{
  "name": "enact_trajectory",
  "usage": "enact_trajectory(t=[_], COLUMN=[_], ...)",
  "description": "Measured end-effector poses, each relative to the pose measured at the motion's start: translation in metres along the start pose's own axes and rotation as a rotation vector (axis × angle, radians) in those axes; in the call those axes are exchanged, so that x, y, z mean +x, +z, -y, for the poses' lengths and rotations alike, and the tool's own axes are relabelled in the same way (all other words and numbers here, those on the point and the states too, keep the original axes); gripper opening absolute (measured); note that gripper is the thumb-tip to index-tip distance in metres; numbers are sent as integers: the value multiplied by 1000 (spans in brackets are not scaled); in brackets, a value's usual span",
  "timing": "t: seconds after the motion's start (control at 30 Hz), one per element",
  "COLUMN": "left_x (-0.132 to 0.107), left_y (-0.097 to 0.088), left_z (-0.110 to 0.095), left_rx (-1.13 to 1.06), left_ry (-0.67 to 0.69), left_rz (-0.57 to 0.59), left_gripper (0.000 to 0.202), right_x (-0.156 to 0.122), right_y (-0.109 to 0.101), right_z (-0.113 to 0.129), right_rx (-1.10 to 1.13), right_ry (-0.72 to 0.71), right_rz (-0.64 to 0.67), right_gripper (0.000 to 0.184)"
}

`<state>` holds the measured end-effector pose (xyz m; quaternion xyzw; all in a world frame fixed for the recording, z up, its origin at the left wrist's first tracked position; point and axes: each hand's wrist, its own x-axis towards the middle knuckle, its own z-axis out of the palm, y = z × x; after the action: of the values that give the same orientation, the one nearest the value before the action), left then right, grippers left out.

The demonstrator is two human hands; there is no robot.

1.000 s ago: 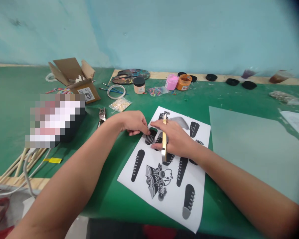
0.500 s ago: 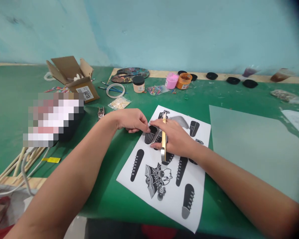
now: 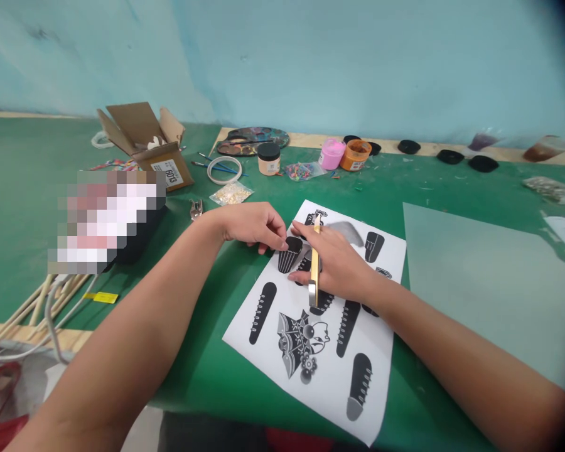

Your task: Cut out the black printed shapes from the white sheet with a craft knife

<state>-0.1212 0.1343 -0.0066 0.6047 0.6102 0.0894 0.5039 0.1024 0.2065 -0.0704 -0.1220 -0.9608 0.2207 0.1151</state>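
A white paper sheet printed with black shapes lies on the green table. My right hand rests on the sheet's upper part with a gold craft knife gripped between its fingers, blade end pointing away from me. My left hand sits at the sheet's left edge, its fingertips pinching a black ribbed cut-out shape right beside the right hand's fingers.
Behind are an open cardboard box, pliers, a bag of gold bits, a tape ring, a paint palette, paint jars and black lids. A translucent sheet lies at right, wooden sticks at left.
The view drifted slightly. My left fingers have closed on the black ribbed shape by the sheet's edge, and it now sits a little lifted; the right hand with the knife stayed nearly still.
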Motion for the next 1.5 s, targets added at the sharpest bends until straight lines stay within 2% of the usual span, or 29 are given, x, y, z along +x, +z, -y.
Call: enact_trajectory(t=[0.3,0.37,0.43,0.53,0.6,0.83,1.17,1.5], left_x=[-4,-3,-2,0,2,5,8,10], left_y=[-7,-7,-3,5,11,15,19,20], left_z=[6,5,2,-6,-11,-12,-12,-11], left_rx=[-93,-92,-87,-83,-78,-132,-162,-186], left_ry=[-1,28,66,131,172,216,285,304], left_rz=[-69,-72,-67,-76,-114,-130,-185,-180], left_gripper=[23,22,22,21,19,19,15,13], right_x=[0,-1,-2,-2,-1,2,2,1], right_y=[0,-1,-5,-11,-15,-22,-22,-19], right_z=[2,2,3,5,7,6,5,5], right_rx=[9,54,157,319,361,431,457,487], right_ry=[5,27,53,106,127,173,207,232], right_rz=[-41,-70,-145,-289,-332,-323,-318,-330], right_gripper=[94,89,73,34,21,24,23,24])
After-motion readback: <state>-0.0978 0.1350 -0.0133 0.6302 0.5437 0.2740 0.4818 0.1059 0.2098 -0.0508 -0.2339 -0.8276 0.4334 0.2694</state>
